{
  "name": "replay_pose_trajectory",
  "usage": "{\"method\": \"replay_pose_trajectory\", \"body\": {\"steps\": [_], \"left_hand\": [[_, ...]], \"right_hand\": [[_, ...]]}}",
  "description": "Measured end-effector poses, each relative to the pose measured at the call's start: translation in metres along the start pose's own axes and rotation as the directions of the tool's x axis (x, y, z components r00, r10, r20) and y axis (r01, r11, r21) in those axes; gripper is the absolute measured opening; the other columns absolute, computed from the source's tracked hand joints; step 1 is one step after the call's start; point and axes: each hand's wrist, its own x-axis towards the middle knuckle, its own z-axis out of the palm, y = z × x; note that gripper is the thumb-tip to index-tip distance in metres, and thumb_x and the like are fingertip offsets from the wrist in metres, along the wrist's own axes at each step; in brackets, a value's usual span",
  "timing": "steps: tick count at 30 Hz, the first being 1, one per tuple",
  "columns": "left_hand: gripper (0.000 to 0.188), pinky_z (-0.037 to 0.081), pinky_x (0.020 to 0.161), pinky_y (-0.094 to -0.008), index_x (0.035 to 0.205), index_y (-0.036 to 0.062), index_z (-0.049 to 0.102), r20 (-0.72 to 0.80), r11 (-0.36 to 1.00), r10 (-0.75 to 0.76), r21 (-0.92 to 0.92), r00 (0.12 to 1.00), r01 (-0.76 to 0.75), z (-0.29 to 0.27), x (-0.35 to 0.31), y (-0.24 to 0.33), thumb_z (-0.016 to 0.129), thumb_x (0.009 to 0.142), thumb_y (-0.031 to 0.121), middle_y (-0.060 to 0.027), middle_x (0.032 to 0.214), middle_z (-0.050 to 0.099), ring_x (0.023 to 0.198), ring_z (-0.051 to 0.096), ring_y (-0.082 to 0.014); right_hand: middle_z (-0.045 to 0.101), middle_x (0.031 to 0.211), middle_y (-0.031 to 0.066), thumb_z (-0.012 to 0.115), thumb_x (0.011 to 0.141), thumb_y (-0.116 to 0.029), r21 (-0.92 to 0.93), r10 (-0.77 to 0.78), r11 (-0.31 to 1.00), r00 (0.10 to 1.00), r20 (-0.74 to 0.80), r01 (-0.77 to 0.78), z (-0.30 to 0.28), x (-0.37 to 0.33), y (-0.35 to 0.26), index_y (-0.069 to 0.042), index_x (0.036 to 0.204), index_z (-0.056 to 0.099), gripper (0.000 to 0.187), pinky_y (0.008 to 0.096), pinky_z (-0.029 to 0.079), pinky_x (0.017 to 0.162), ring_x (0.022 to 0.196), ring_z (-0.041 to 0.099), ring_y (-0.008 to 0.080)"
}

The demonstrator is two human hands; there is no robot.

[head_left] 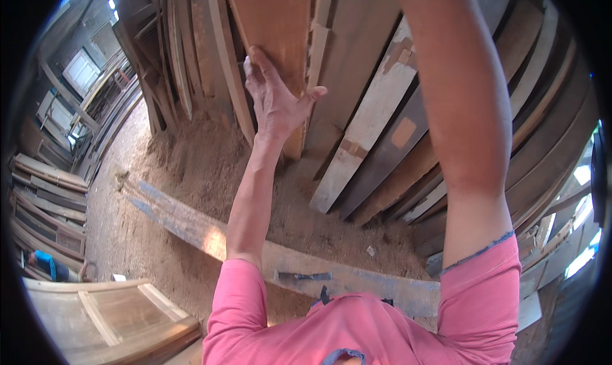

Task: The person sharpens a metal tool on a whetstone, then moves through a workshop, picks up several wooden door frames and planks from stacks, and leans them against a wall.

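Observation:
My left hand [274, 104] spans the lower part of a reddish-brown wooden board [274, 18] that stands on end. Its fingers lie on the face and around the left edge, while the thumb sticks out past the right edge. The board's top runs out of the picture. My right arm [462, 85] reaches up beyond the upper edge, so the right hand is hidden. Beside the board, other long planks lean upright, among them a worn whitish plank [366, 120] and a dark grey one with a tan patch [403, 132].
A long weathered plank [182, 215] lies across the dusty ground in front of me, with a dark, narrow object [304, 276] on it. At lower left is a framed wooden panel [121, 320]. Stacked timber [48, 199] and another person in blue [46, 263] are farther left.

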Motion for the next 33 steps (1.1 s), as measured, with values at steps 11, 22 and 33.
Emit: {"method": "replay_pose_trajectory", "body": {"steps": [11, 22, 33], "left_hand": [[0.12, 0.031, 0.109, -0.0558, 0.156, 0.0054, -0.004, -0.071, 0.996, 0.008, -0.092, 0.997, -0.015, 0.06, 0.078, -0.025, 0.079, 0.077, 0.04, -0.0449, 0.141, 0.021, 0.134, 0.026, -0.0551], [0.119, 0.035, 0.109, -0.0525, 0.157, 0.0207, -0.008, -0.024, 0.998, -0.004, -0.068, 1.0, 0.002, 0.152, 0.191, -0.047, 0.076, 0.078, 0.048, -0.0397, 0.152, 0.015, 0.138, 0.029, -0.0534], [0.077, 0.019, 0.117, -0.0567, 0.144, 0.0121, 0.042, 0.508, 0.974, -0.16, -0.057, 0.846, 0.218, 0.257, 0.04, -0.075, 0.067, 0.082, 0.052, -0.0279, 0.155, 0.015, 0.144, 0.017, -0.0439]], "right_hand": [[0.061, 0.12, 0.0159, 0.058, 0.097, -0.037, -0.063, 0.221, 0.975, 0.892, 0.395, -0.213, -0.007, -0.098, 0.125, 0.003, 0.128, 0.055, 0.05, 0.0373, 0.048, 0.097, 0.115, 0.059, 0.0242], [0.069, 0.096, 0.02, 0.058, 0.094, -0.032, -0.652, 0.939, 0.329, 0.162, 0.303, -0.684, -0.155, -0.505, 0.241, -0.003, 0.106, 0.067, 0.032, 0.0415, 0.052, 0.082, 0.094, 0.068, 0.0306], [0.069, 0.082, 0.0143, 0.061, 0.093, -0.038, -0.682, 0.955, -0.122, -0.273, 0.118, -0.721, -0.16, -0.578, 0.202, -0.002, 0.097, 0.068, 0.037, 0.037, 0.051, 0.071, 0.074, 0.067, 0.0234]]}}
